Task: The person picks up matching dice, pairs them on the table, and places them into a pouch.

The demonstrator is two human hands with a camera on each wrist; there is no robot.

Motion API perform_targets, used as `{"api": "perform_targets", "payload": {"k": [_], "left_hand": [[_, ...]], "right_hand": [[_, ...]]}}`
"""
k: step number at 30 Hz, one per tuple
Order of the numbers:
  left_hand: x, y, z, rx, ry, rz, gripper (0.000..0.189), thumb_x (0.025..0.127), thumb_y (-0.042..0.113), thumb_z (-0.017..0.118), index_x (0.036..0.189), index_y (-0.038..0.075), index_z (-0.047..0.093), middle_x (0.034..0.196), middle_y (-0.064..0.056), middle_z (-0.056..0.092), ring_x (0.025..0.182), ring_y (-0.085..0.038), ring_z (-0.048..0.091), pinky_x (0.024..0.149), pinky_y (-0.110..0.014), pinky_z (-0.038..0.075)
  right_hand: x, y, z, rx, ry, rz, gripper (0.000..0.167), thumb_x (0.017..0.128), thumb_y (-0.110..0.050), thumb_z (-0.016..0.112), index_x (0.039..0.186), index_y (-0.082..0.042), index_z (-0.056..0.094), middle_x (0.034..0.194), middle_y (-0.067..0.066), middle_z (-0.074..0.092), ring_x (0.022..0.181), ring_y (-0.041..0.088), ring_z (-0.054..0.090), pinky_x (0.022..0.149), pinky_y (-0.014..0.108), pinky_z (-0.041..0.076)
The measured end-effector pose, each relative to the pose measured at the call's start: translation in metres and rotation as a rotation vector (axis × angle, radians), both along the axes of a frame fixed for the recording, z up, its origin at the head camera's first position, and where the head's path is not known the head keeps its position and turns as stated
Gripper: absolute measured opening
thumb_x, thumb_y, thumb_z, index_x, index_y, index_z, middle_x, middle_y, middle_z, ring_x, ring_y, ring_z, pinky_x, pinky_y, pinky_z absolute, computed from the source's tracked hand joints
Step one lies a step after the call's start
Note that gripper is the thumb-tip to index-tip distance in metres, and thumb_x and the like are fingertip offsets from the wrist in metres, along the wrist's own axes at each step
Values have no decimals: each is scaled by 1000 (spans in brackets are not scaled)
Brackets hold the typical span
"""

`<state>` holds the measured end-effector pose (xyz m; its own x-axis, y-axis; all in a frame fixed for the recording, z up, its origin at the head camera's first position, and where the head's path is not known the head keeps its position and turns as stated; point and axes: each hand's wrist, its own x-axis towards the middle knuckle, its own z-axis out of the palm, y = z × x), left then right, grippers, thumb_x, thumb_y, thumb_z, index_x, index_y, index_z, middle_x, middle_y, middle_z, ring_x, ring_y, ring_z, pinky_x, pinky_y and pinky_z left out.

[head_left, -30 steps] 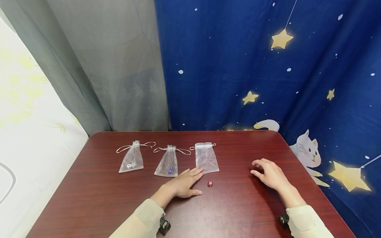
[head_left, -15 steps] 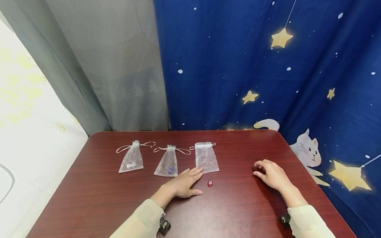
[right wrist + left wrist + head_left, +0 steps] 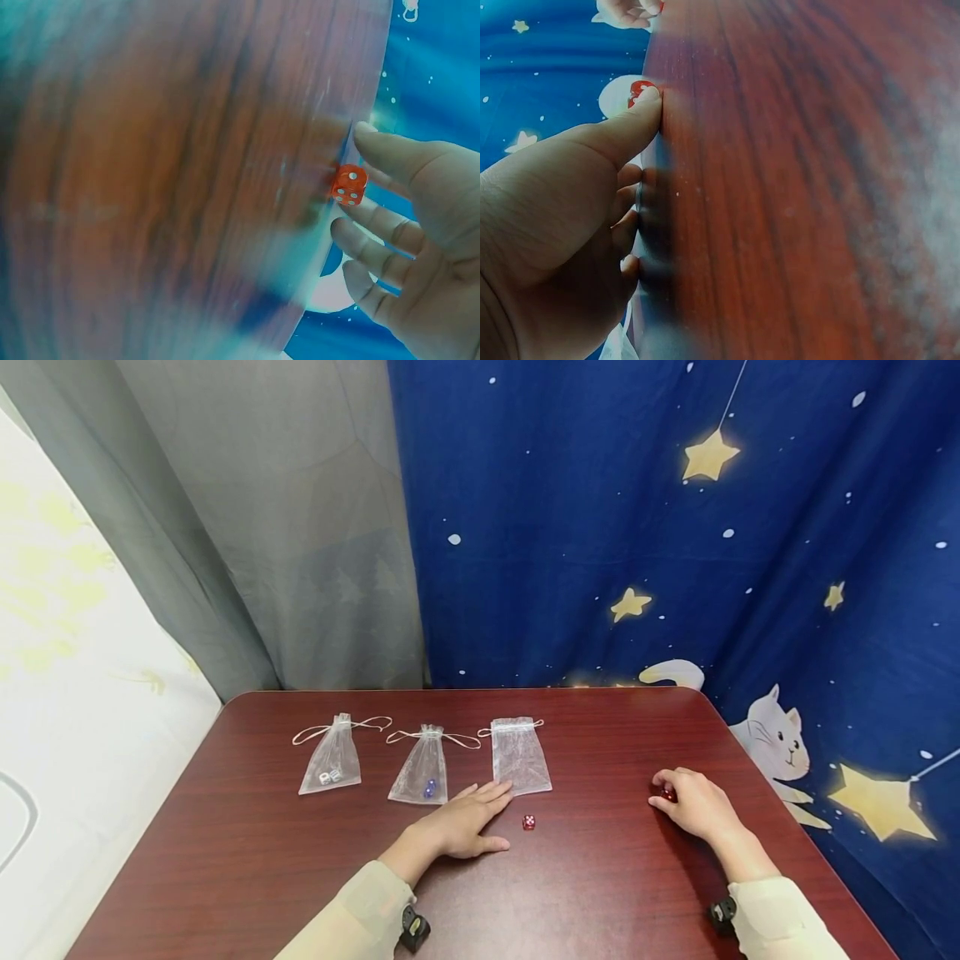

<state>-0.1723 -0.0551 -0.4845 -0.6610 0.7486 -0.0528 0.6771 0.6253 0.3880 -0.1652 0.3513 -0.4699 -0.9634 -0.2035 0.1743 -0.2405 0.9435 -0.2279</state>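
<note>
My left hand (image 3: 468,822) rests flat on the table, fingers straight, fingertips at the lower edge of a sheer white drawstring pouch (image 3: 521,756). A red die (image 3: 529,822) with white pips lies just right of it; the left wrist view shows this die (image 3: 641,91) beyond the thumb tip. At the table's right side, my right hand (image 3: 697,806) is loosely curved around a second red die (image 3: 668,794). In the right wrist view the thumb stands apart from that die (image 3: 350,185), and the fingers lie behind and below it.
Two more sheer pouches lie to the left: one (image 3: 341,747) with white dice in it, one (image 3: 429,760) with blue dice. The brown wooden table (image 3: 600,893) ends at a blue star-patterned curtain (image 3: 555,527) and a grey curtain (image 3: 322,568).
My right hand has moved a little to the right and toward me, and the red die at its fingers shows more plainly. My left hand and the pouches have stayed still.
</note>
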Motion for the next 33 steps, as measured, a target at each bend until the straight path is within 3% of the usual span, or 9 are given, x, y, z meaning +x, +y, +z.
{"api": "perform_targets", "payload": {"k": [10, 25, 33], "left_hand": [[-1, 0, -1, 3, -3, -4, 74, 97, 41, 67, 155, 3, 39, 164, -12, 31, 151, -30, 26, 123, -49, 20], [-1, 0, -1, -4, -5, 2, 75, 97, 41, 67, 155, 3, 39, 164, -11, 30, 152, -28, 25, 123, -49, 20], [0, 0, 0, -6, -2, 2, 75, 97, 41, 67, 155, 3, 39, 164, -11, 30, 152, -29, 26, 123, -49, 20]], "right_hand": [[1, 0, -1, -13, -23, 9, 13, 83, -9, 81, 93, -10, 72, 77, -4, 55, 70, 14, 54, 62, 39, 46], [2, 3, -3, -13, -25, -11, 14, 83, -14, 83, 85, -11, 69, 74, -4, 54, 68, 15, 52, 60, 39, 44], [2, 1, -1, -9, 17, 8, 15, 82, -13, 83, 83, -13, 69, 73, -4, 52, 67, 15, 51, 60, 38, 43]]}}
